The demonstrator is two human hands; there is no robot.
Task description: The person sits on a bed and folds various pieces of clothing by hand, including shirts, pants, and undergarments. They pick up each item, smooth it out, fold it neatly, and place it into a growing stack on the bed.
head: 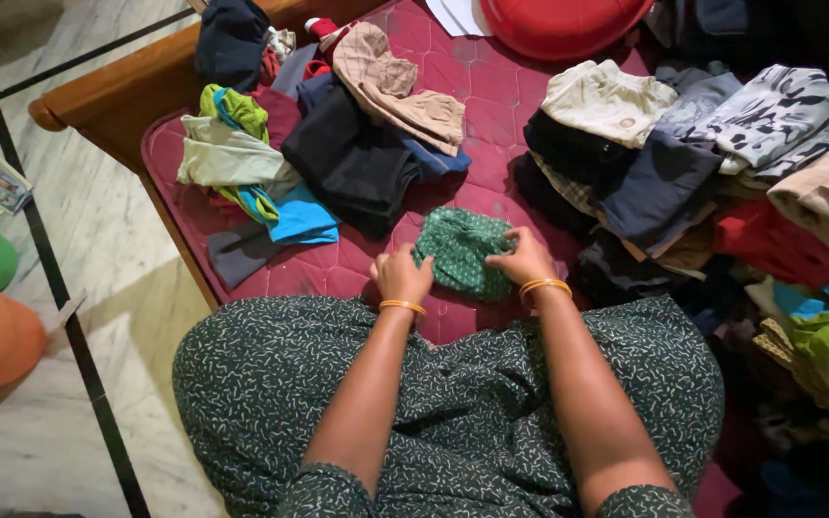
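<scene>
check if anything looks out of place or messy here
Nothing looks damaged or spilled. Both hands, left hand and right hand, rest on a small green patterned cloth on the maroon mattress. The loose clothes heap behind it is jumbled, unlike the stacked pile.

- Warm indoor light, fairly bright at centre, dimmer toward right and bottom-right corner.
- Soft shadow of the person falls left onto the marble floor [98,317].
- Wide-angle bending at edges.
- Focus mostly sharp; dark clothes lose detail.
</scene>
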